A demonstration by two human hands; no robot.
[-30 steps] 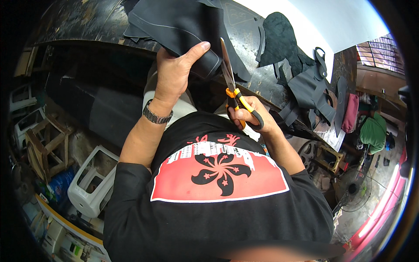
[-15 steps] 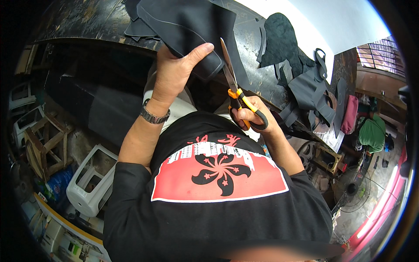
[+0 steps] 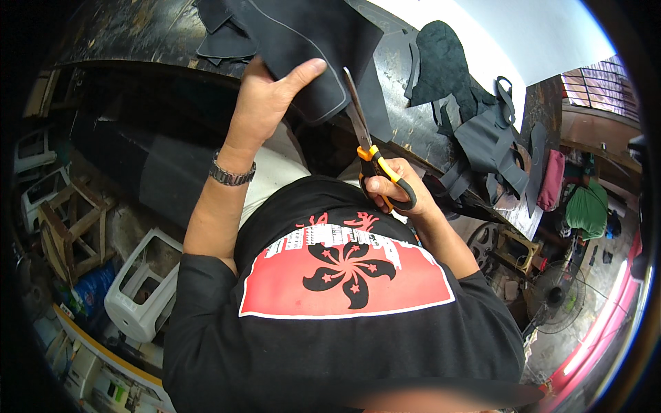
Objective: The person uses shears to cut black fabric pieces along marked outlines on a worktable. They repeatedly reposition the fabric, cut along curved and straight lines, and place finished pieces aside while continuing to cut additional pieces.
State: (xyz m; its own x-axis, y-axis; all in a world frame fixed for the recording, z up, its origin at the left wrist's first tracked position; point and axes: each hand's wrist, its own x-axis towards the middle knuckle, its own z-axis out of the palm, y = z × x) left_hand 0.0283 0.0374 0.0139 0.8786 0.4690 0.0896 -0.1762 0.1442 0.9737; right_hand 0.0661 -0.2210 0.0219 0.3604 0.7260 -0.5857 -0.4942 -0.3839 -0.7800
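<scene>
L hand [image 3: 265, 100] pinches blk sheet [image 3: 323, 41] (pale-lined); R hand [image 3: 418, 184] grips scissors [image 3: 361, 129] nr its edge, contact unclear.

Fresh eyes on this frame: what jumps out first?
Probably the bright red print with its black flower, on the black shirt at lower centre. Then the yellow-and-black scissors in the right hand, just above centre. Left of their blades, the left hand grips a dark sheet marked with a pale curved line.
</scene>
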